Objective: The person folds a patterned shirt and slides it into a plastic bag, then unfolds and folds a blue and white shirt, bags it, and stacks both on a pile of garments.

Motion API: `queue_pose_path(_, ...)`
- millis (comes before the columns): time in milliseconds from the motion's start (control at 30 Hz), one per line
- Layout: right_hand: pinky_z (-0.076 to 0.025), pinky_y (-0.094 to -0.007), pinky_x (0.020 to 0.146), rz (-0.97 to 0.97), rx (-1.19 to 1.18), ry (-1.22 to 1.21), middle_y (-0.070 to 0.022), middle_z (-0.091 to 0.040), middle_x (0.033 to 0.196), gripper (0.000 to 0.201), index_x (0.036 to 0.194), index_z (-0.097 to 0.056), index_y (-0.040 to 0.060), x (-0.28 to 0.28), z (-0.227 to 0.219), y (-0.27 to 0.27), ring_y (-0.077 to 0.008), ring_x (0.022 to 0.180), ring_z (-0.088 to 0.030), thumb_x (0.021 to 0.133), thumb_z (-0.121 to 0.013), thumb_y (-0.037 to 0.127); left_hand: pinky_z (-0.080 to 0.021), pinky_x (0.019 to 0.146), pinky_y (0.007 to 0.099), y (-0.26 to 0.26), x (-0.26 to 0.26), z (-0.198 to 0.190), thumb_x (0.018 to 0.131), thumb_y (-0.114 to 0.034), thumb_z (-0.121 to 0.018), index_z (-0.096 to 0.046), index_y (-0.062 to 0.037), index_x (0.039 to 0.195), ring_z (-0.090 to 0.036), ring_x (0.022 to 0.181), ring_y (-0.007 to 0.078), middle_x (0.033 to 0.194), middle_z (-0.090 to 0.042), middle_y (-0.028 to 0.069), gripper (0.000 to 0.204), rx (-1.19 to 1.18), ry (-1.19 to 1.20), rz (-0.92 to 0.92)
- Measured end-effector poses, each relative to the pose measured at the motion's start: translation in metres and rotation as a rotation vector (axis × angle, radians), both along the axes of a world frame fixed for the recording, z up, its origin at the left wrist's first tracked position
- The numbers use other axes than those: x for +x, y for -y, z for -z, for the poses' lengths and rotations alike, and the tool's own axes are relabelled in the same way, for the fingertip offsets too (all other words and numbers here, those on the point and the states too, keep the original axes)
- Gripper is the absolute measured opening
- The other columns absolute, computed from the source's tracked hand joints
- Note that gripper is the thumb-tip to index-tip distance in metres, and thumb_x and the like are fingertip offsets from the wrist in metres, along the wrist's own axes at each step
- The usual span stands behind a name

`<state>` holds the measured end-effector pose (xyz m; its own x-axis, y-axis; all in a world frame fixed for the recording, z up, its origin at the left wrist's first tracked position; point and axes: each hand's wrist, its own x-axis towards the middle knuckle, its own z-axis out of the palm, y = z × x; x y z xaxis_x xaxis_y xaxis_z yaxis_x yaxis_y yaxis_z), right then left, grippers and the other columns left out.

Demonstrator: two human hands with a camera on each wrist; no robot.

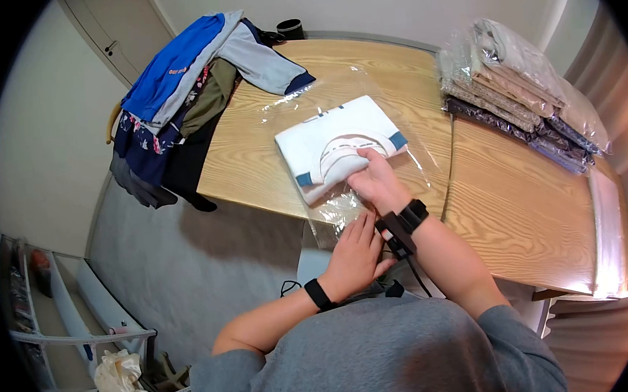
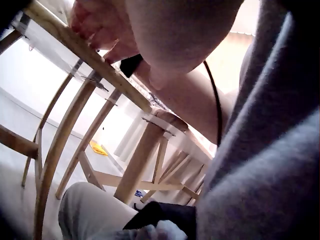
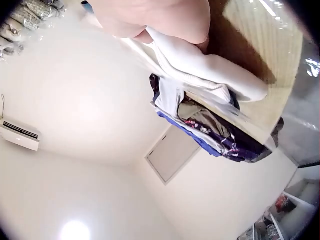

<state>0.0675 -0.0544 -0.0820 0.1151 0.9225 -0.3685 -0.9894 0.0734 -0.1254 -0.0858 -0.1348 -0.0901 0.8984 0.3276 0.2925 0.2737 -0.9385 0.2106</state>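
Note:
A folded white shirt (image 1: pixel 335 129) with blue trim and a round neckline lies on a clear plastic bag (image 1: pixel 328 228) on the wooden table. My right hand (image 1: pixel 380 180) grips the shirt's near edge by the neckline, thumb on top and the other fingers hidden beneath. In the right wrist view, the white cloth (image 3: pixel 210 70) comes out from under the palm. Close by the table's near edge, my left hand (image 1: pixel 355 259) rests with relaxed fingers over the bag's lower end, holding nothing visible. Its fingers show at the table edge (image 2: pixel 122 82) in the left wrist view.
Several garments (image 1: pixel 182 81), blue, grey, olive and floral, are heaped over the table's left end. Plastic-wrapped folded textiles (image 1: pixel 517 87) are stacked at the right. A black cup-like container (image 1: pixel 290 29) stands at the back. Shelving (image 1: pixel 66 293) stands on the lower left.

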Motion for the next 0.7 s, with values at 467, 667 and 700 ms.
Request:
queue_pose_path(467,-0.030,-0.0463,0.107,0.124,0.131,0.045,-0.0239,-0.042,0.130,0.042,0.124,-0.034,-0.0113,0.018,0.013,-0.056,-0.0375,0.122,-0.041,0.087,-0.040,0.007,-0.044,0.092,0.0387,0.002,-0.018,-0.005,0.075,-0.025,-0.067,-0.050,0.0005,0.120,-0.045,0.117,0.0382,0.127,-0.045,0.0246,0.054,-0.015,-0.005,-0.049)
queue_pose_path(667,-0.028,-0.0461,0.107,0.192,0.055,0.037,-0.0242,-0.042,0.131,0.041,0.123,-0.035,-0.0107,0.011,0.003,-0.068,-0.0373,0.123,-0.040,0.087,-0.039,0.008,-0.044,0.092,0.0384,0.002,-0.027,0.002,0.073,-0.022,-0.068,-0.050,0.0000,0.120,-0.044,0.118,0.0382,0.127,-0.045,0.0247,0.055,0.010,0.020,-0.008)
queue_pose_path(700,-0.032,-0.0453,0.105,0.197,0.054,0.044,-0.0233,-0.044,0.129,0.041,0.123,-0.036,-0.0095,0.012,0.006,-0.069,-0.0362,0.120,-0.042,0.087,-0.040,0.008,-0.044,0.093,0.0385,0.002,-0.027,0.002,0.073,-0.021,-0.068,-0.050,-0.0001,0.121,-0.044,0.118,0.0383,0.127,-0.045,0.0248,0.056,0.013,0.022,-0.005)
